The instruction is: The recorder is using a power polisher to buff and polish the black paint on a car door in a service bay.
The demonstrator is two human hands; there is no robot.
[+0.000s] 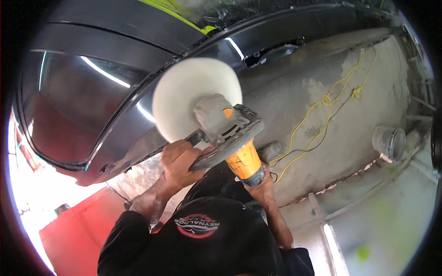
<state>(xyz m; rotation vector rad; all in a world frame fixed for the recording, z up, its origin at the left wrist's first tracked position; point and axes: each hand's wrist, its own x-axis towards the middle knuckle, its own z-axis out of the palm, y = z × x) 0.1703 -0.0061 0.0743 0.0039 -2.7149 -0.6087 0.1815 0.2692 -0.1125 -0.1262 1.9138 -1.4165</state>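
Observation:
A rotary polisher with an orange body and a grey, dusty head is between my hands. My left hand is closed around its dark side handle near the head. At the rear end of the orange body, my right hand wraps the grip, its fingers partly hidden behind the tool. The round white polishing pad looks smeared, as if spinning. It lies over the side of a glossy black car in this view; whether it presses on the paint I cannot tell.
Yellow cord loops across the grey concrete floor to the right. A bucket stands near the right wall. Lime-green edging shows at the top of the car. A red panel is at the lower left.

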